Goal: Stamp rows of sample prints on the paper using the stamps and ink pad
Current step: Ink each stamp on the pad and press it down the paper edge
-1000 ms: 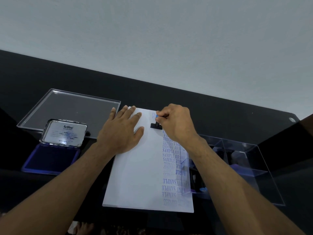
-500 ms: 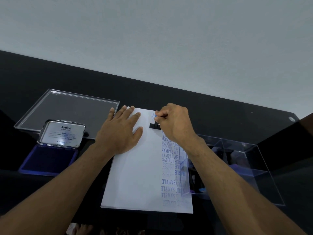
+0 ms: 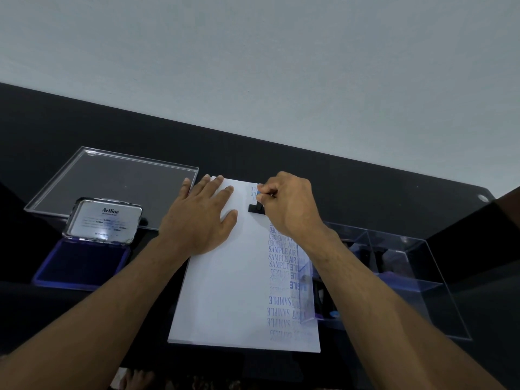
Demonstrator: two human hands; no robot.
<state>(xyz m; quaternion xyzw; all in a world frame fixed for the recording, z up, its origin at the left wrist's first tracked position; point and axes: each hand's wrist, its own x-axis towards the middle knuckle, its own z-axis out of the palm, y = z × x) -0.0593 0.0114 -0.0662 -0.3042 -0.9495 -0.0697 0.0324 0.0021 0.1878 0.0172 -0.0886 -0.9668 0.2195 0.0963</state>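
A white sheet of paper (image 3: 225, 291) lies on the black table, with blue prints running in rows down its right side. My left hand (image 3: 201, 220) rests flat on the sheet's upper left part, fingers straight. My right hand (image 3: 287, 206) pinches a small black stamp (image 3: 255, 208) by its blue-topped handle, its base down on the paper near the top right. To the left sits the open ink pad (image 3: 81, 266), blue pad facing up and silver lid (image 3: 104, 220) tilted back.
A clear flat tray lid (image 3: 112, 187) lies behind the ink pad. A clear plastic box (image 3: 394, 277) with more stamps inside stands at the right, overlapping the paper's right edge. The table's far edge meets a pale wall.
Hardly anything has moved; my right hand keeps the stamp on the same spot of the paper and my left hand stays flat.
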